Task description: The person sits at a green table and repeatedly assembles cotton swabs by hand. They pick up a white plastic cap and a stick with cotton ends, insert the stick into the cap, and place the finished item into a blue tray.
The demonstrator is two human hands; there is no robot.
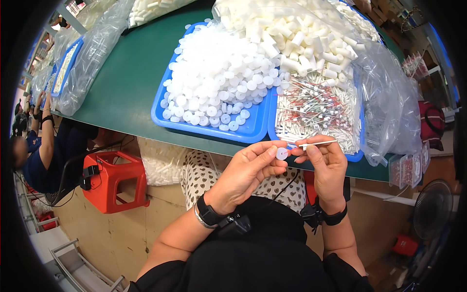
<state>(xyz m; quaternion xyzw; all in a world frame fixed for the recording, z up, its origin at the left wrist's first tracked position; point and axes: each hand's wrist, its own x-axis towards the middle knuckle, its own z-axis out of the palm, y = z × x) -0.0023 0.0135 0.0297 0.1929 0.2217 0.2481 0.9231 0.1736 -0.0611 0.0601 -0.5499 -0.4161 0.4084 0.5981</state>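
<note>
On my feed, the left hand (pixel 245 170), low and just right of centre in the frame, pinches a disc (pixel 282 154) between its fingers, one round face turned toward my view. To its right, the fingers of the right hand (pixel 328 165) grip a thin white stick (pixel 319 143). The stick's long axis runs almost level across the frame, rising slightly to the right, its thicker end toward the disc. The relation I'd judge decisive is this: the disc lies left of that end and a little below it, near but, as far as I can tell, apart. Each piece sits at its own hand's fingertips.

Just beyond, at the frame's centre, a blue tray (pixel 254 135) holds heaped discs; right of it, a second tray (pixel 272 116) holds small sticks. Farther up, cream rolls (pixel 311 41) are piled on the green tabletop (pixel 116 102).
</note>
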